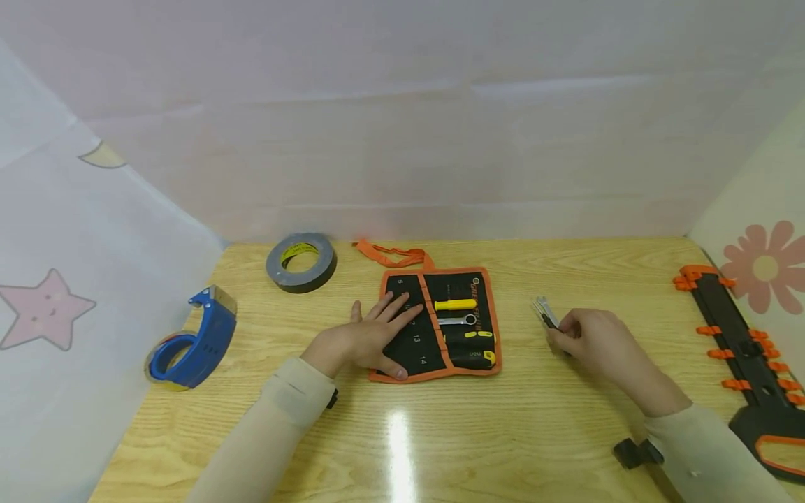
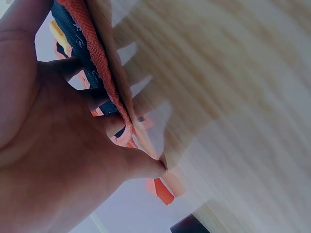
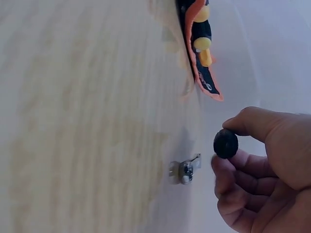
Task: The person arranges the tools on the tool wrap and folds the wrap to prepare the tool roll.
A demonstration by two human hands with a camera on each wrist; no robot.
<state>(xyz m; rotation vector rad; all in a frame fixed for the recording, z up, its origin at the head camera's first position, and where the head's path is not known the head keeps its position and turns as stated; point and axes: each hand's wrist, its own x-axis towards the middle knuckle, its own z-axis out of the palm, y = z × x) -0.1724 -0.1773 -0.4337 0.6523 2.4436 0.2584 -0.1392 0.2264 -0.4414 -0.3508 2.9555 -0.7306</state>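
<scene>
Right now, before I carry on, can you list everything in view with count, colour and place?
tool roll: one, black with orange trim, open flat at table centre
yellow-handled tool: one, in the roll's right pockets
wrench: one, silver, below it in the roll
black-and-yellow handles: two, lowest pockets
duct tape roll: one, grey, far left of the table
tape dispenser: one, blue, left edge
saw: one, black and orange, right edge
metal tool set: one bundle, silver, right of the roll
table: one, light wood
left hand: fingers flat, pressing on the roll
right hand: fingers pinching the metal tool set
</scene>
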